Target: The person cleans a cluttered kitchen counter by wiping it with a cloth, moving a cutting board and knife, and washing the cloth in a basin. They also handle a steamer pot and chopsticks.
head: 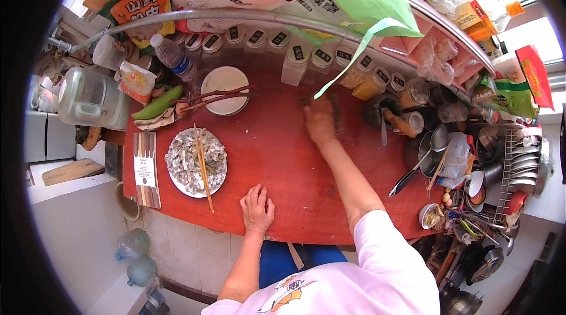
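Observation:
My right hand (320, 119) reaches across the red tabletop (274, 147) to its far middle, blurred by motion. It is on a dark, blurred thing that looks like a cloth (336, 110), partly hidden beneath the hand. My left hand (258, 209) rests at the table's near edge, holding nothing, its fingers slightly apart. Left of it stands a white plate of greyish, flour-coated food pieces (185, 162), with a pair of wooden chopsticks (202, 167) lying across it. A packaged set of chopsticks (147, 169) lies farther left.
Stacked plates (225, 89) bear dark sticks near a green gourd (158, 102). Lidded jars (295, 65) line the back under a metal rail (221, 14); a green bag's strap (340, 74) hangs down. At right stand a mortar (376, 109), a ladle (418, 171) and a small bowl (426, 215).

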### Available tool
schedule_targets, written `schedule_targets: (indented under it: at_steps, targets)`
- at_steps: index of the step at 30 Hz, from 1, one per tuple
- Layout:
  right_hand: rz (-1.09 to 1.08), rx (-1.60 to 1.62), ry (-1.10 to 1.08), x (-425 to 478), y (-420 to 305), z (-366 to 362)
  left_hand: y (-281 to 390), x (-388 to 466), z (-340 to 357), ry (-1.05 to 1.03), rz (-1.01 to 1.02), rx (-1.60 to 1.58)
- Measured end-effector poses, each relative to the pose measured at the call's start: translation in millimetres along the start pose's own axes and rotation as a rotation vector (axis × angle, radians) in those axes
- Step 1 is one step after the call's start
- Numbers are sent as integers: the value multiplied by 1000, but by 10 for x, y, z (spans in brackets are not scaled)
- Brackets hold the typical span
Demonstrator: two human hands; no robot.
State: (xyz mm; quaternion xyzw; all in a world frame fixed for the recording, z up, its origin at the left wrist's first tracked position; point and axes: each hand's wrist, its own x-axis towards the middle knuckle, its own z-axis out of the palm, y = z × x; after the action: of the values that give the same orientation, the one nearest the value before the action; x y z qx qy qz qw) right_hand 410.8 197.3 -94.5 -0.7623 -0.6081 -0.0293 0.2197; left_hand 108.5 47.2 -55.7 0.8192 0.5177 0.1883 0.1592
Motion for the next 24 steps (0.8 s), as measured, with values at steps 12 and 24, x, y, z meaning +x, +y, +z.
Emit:
schedule_targets:
  at_steps: [12, 24]
  targets:
    - [3, 43, -35, 16, -51, -20, 21, 27, -18, -32, -8, -12]
    - [46, 7, -65, 44, -180, -38, 22, 6, -34, -49, -14, 5]
